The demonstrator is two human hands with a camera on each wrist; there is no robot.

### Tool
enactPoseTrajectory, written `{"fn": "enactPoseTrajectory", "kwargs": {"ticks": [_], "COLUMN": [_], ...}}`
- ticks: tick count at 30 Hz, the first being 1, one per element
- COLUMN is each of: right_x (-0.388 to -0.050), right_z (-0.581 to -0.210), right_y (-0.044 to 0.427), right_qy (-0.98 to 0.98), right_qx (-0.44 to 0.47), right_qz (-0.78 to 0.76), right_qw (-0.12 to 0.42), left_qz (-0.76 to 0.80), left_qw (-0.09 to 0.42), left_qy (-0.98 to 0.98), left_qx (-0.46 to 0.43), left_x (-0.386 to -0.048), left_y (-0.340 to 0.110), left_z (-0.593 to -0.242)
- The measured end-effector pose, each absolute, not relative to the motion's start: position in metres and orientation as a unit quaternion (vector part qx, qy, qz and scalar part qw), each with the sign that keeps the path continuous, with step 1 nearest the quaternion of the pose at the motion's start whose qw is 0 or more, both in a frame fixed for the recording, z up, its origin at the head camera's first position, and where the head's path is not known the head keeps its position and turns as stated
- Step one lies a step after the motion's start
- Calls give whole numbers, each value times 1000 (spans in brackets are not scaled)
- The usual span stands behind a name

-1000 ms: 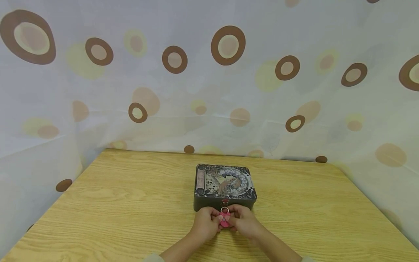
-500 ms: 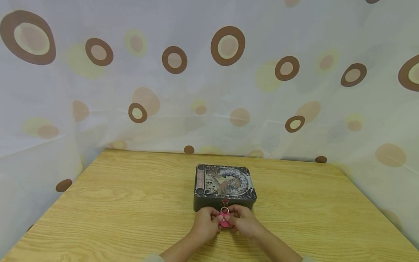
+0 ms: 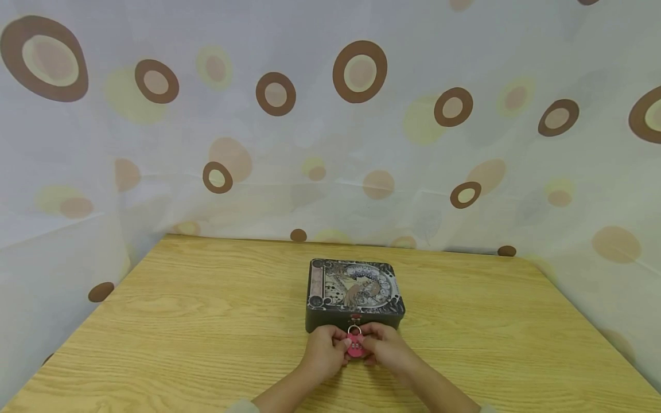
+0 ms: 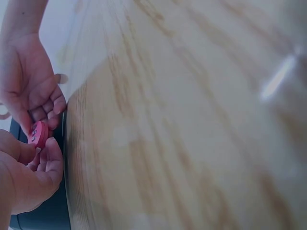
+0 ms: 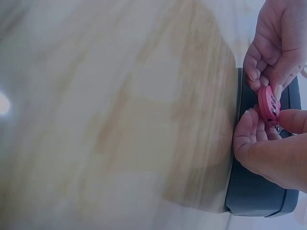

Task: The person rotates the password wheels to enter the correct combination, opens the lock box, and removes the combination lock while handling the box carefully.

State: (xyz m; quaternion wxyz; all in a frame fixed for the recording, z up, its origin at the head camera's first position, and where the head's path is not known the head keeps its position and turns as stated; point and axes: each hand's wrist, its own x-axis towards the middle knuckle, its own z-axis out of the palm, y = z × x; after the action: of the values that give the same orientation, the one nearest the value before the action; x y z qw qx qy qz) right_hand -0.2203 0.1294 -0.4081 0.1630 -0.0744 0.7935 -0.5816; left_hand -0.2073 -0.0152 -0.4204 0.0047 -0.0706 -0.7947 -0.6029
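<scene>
A pink combination padlock (image 3: 355, 346) with a silver shackle hangs at the front of a dark box (image 3: 355, 287) with an illustrated lid. The shackle meets the box's red clasp (image 3: 355, 316); whether it is locked is too small to tell. My left hand (image 3: 324, 351) pinches the padlock's left side between thumb and fingers. From the other side, my right hand (image 3: 389, 349) grips it, its thumb at the edge of the number dials. Both wrist views show the pink padlock body (image 5: 269, 104) between the two hands, with dark dials on its face.
The box stands on a wood-grain table (image 3: 206, 321), near its middle. Behind and beside the table hangs a pale curtain (image 3: 320, 137) with brown and yellow circles.
My right thumb has shifted off the padlock's face toward its right edge, and the dials now show more fully. The box and left hand have barely moved.
</scene>
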Motion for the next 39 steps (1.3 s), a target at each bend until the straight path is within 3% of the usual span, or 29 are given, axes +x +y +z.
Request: {"fn": "enactPoseTrajectory", "kwargs": {"ticks": [39], "right_x": [-223], "right_z": [-409], "right_y": [128], "right_qy": [808], "right_qx": [-90], "right_qz": [-560], "right_qw": [160], "left_qz": [-595], "left_qw": [-6], "left_qy": [-801], "left_qx": [-67], "left_x": [-207], "left_y": [-16], "left_z": [-418]}}
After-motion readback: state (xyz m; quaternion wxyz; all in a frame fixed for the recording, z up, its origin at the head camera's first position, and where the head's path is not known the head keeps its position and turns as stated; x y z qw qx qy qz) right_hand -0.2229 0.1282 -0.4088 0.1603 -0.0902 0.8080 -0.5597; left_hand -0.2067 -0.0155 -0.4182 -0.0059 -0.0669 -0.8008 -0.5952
